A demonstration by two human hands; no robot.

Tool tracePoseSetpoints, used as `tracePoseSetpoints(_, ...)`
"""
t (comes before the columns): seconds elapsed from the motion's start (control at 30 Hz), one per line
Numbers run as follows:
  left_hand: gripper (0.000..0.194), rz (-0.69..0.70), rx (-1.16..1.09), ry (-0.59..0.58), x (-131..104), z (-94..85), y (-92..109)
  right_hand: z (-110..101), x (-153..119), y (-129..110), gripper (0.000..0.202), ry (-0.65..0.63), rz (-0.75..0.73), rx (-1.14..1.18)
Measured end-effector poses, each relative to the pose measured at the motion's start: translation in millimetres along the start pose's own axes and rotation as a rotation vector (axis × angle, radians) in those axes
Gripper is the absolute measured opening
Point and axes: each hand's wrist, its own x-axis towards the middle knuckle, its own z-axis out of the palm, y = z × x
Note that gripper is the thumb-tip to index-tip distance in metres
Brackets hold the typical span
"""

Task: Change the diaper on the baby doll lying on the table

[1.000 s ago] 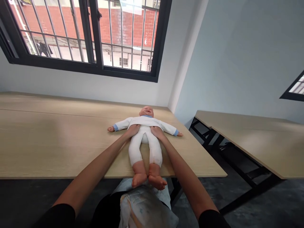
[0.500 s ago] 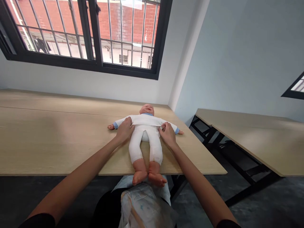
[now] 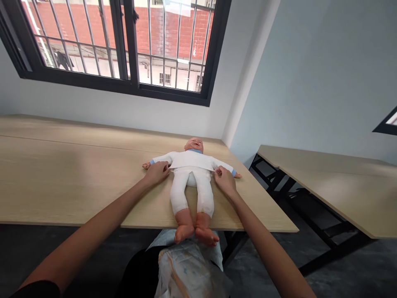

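Observation:
A baby doll lies on its back on the wooden table, arms spread and feet over the front edge. It wears a white shirt with blue cuffs and collar, and white trousers. My left hand pinches the shirt's lower hem at its left corner. At the right corner my right hand pinches the same hem. The hem is stretched between both hands over the doll's waist. A paler patch shows between the trouser legs at the crotch.
A crumpled whitish cloth or plastic sheet lies over my lap below the table edge. To the right, past a gap, stands a second table on black legs. Behind the table is a barred window.
My hands have moved apart, the left one further left and slightly lower, drawing the shirt hem out wide and a little down. The camera view has shifted slightly.

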Motion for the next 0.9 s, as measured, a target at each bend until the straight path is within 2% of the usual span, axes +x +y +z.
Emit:
tracePoseSetpoints(0.17, 0.018, 0.089, -0.125, -0.069, 0, 5.4, 0, 2, -3, -2, 0.009, -0.041, -0.125, 0.167)
tracePoseSetpoints(0.27, 0.016, 0.102, -0.189, -0.076, 2, 6.0, 1, 1, -2, -5, 0.013, -0.043, -0.139, 0.248)
tracePoseSetpoints(0.37, 0.017, 0.096, -0.237, -0.055, 1, -6.3, 5, -6, -3, -8, 0.018, -0.035, -0.097, 0.351)
tracePoseSetpoints(0.47, 0.030, 0.117, -0.325, -0.030, -12, -28.2, 21, -16, -15, -17, 0.028, 0.004, -0.075, 0.480)
tracePoseSetpoints(0.53, 0.037, 0.180, -0.445, -0.055, -31, -41.7, 39, -24, -35, -28, 0.037, -0.019, -0.064, 0.549)
tracePoseSetpoints(0.6, 0.038, 0.267, -0.460, -0.164, -57, -50.2, 59, -34, -63, -42, 0.047, -0.107, -0.069, 0.523)
tracePoseSetpoints(0.67, 0.043, 0.294, -0.432, -0.281, -87, -53.3, 77, -46, -94, -56, 0.063, -0.237, -0.170, 0.389)
tracePoseSetpoints(0.73, 0.056, 0.268, -0.400, -0.379, -117, -51.6, 91, -58, -126, -68, 0.078, -0.344, -0.207, 0.290)
tracePoseSetpoints(0.8, 0.073, 0.244, -0.388, -0.461, -144, -46.5, 102, -66, -155, -78, 0.086, -0.399, -0.216, 0.232)
tracePoseSetpoints(0.87, 0.082, 0.293, -0.387, -0.491, -164, -39.3, 109, -68, -179, -85, 0.093, -0.412, -0.249, 0.175)
tracePoseSetpoints(0.9, 0.081, 0.319, -0.377, -0.476, -170, -35.6, 112, -67, -188, -86, 0.094, -0.402, -0.271, 0.141)
